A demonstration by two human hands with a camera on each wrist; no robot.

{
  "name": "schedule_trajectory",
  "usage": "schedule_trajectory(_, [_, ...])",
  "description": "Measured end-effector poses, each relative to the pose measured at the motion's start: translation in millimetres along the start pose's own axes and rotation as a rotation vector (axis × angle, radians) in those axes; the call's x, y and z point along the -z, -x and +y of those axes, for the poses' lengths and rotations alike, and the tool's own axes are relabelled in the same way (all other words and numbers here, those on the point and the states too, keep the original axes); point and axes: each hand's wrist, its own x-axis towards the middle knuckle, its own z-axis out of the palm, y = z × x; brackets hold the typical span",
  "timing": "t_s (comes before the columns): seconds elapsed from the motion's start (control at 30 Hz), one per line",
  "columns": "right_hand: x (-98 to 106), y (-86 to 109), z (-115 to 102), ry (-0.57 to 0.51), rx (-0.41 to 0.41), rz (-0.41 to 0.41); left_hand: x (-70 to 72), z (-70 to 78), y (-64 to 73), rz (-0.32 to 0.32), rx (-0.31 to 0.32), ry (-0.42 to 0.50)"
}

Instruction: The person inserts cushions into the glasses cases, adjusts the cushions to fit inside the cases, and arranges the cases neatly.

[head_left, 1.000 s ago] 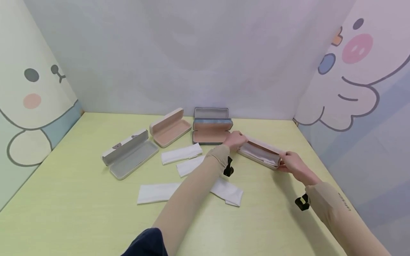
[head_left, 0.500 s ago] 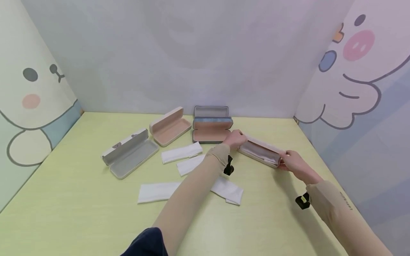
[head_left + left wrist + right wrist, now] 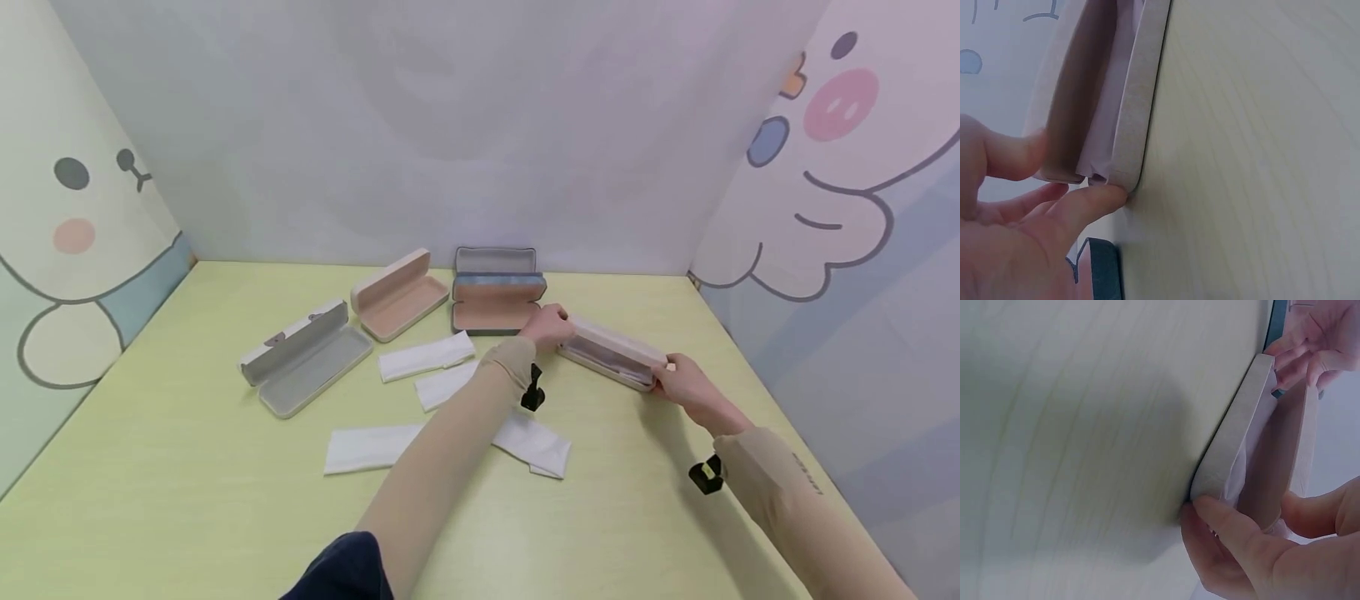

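Note:
A pale pinkish-beige glasses case (image 3: pixel 600 367) sits half open on the right of the table, its lid hinged along the far side. A folded light cloth (image 3: pixel 1107 119) lies inside. My left hand (image 3: pixel 550 327) grips the case's left end; in the left wrist view its thumb presses the lid's outer face while the fingers touch the base corner. At the opposite end my right hand (image 3: pixel 690 390) holds it likewise, thumb (image 3: pixel 1310 515) against the lid and fingers (image 3: pixel 1219 515) under the base corner.
Folded white cloths (image 3: pixel 427 357) lie mid-table, partly behind my left forearm. Open glasses cases stand beyond: a grey-lined one (image 3: pixel 315 371) at left, a pink one (image 3: pixel 401 308), a blue pink-lined one (image 3: pixel 497 317) beside my left hand, and a grey-lined lid (image 3: pixel 495 260) behind it.
The lid of the held case has tipped slightly further down over its base. Both hands keep their grip at the ends and have hardly moved.

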Motion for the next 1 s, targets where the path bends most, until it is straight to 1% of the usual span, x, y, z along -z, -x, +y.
schedule_trajectory(0.17, [-5, -0.1, 1, 0.039, -0.007, 0.037, 0.4, 0.5, 2.7, 0.030, 0.004, -0.024])
schedule_trajectory(0.23, [-6, 1.1, 1, 0.047, -0.014, 0.047, -0.6, 0.3, 2.0, 0.036, 0.009, -0.031])
schedule_trajectory(0.3, [-8, 2.6, 1, 0.060, -0.018, 0.069, -2.2, -0.1, 0.3, 0.050, 0.005, -0.058])
schedule_trajectory(0.37, [-9, 4.0, 1, 0.079, -0.019, 0.087, -4.3, -0.5, -2.2, 0.066, -0.004, -0.107])
schedule_trajectory(0.5, [-13, 6.6, 1, 0.125, -0.039, 0.123, -9.6, -1.8, -7.8, 0.096, -0.027, -0.266])
schedule_trajectory(0.6, [-16, 7.5, 0, 0.146, -0.052, 0.143, -12.7, -2.2, -9.1, 0.118, -0.037, -0.333])
schedule_trajectory(0.83, [-21, 7.5, -1, 0.178, -0.047, 0.177, -14.3, -0.9, -6.0, 0.170, -0.034, -0.312])
schedule_trajectory(1.0, [-19, 7.2, 2, 0.193, -0.044, 0.178, -15.9, -2.3, -7.2, 0.159, -0.018, -0.305])
